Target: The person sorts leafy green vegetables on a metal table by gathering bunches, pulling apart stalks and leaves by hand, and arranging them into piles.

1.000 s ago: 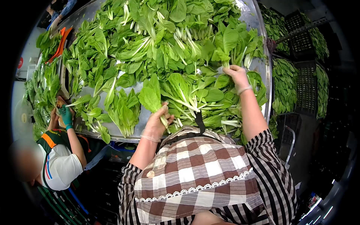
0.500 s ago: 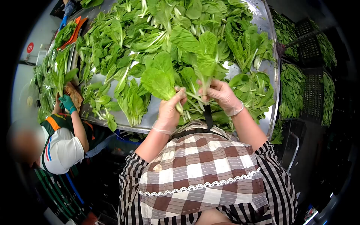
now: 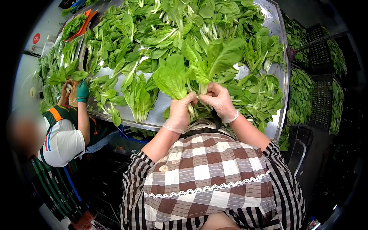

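My left hand (image 3: 181,112), in a thin clear glove, is closed round the pale stems of a bunch of leafy greens (image 3: 170,78). Close beside it, my right hand (image 3: 220,101) pinches the base of another leafy plant (image 3: 209,67), whose leaves spread up and to the right. Both hands are above the table's near edge, their fingertips almost touching. Behind them, loose greens (image 3: 153,38) are heaped over the metal table (image 3: 157,111).
At the left, a co-worker (image 3: 65,138) with a green glove (image 3: 82,92) handles greens beside an orange tray (image 3: 82,27). Black crates (image 3: 321,97) of greens stand right of the table. A curved metal handle (image 3: 301,157) is at the lower right.
My right hand has moved slightly down and left, closer to my left hand, and its plant now leans right. The co-worker's gloved hand has risen and shifted right. The view has shifted slightly.
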Demonstrator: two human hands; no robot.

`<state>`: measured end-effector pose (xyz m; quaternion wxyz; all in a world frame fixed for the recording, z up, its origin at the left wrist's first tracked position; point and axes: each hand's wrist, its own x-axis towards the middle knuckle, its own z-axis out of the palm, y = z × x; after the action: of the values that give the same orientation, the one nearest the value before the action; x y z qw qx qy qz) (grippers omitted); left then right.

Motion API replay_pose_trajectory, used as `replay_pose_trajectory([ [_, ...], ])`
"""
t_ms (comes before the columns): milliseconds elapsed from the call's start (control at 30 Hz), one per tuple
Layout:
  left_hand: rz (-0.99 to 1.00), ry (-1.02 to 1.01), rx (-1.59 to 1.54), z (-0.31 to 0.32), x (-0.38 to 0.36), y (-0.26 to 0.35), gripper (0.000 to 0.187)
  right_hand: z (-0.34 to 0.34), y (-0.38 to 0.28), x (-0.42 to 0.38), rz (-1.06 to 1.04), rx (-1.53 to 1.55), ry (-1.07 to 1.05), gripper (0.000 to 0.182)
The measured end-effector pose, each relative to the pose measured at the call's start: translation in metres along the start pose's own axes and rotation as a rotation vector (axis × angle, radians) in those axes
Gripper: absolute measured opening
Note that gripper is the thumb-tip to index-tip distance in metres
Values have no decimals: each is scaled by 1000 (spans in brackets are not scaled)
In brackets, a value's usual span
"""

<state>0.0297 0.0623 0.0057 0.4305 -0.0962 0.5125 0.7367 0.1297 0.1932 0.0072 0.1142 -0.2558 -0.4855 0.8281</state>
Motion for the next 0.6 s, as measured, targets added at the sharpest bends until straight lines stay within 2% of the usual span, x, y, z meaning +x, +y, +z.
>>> replay_pose_trajectory([
  [100, -158, 31, -143, -11, 6, -12, 21, 4, 4, -1, -5, 52, 29, 31],
  [200, -201, 54, -105, -15, 7, -13, 19, 4, 5, -1, 28, 25, -1, 31],
  [300, -51, 135, -87, -12, -3, 2, 20, 7, 1, -3, 39, -22, 8, 29],
  [400, 105, 100, -212, -8, -13, 15, 24, 10, -6, -9, 7, -39, 7, 27],
  [600, 93, -79, -176, -7, -17, 11, 33, 14, -4, -12, 8, -73, -59, 29],
])
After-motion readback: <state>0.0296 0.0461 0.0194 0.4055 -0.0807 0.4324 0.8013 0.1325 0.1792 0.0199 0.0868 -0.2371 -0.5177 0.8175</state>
